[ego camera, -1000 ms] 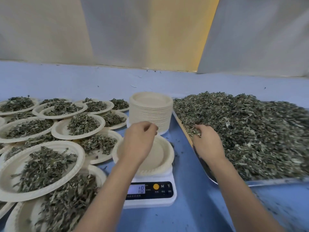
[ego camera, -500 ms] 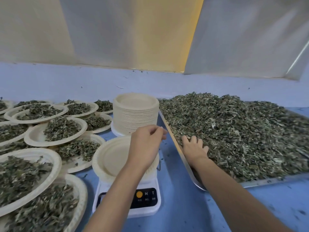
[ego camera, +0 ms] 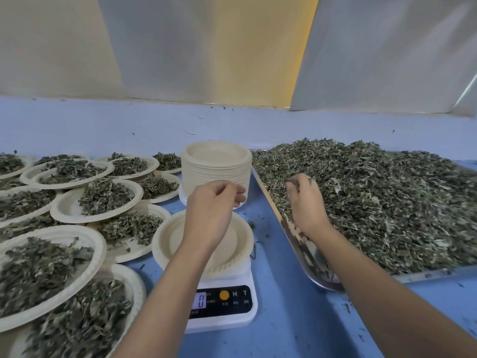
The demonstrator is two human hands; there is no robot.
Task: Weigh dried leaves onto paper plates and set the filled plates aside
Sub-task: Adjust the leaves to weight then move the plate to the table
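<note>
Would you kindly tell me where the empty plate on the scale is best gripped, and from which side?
Probably the empty plate by its raised rim on the left, thumb above, fingers beneath: it lies flat and overhangs the scale there, and the left hand hovers over it.

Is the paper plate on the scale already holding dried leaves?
No, the paper plate on the scale shows a bare inside, and the display reads 0.

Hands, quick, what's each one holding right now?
Left hand: fingers curled, nothing visible in them.
Right hand: fingers curled around dried leaves.
</note>
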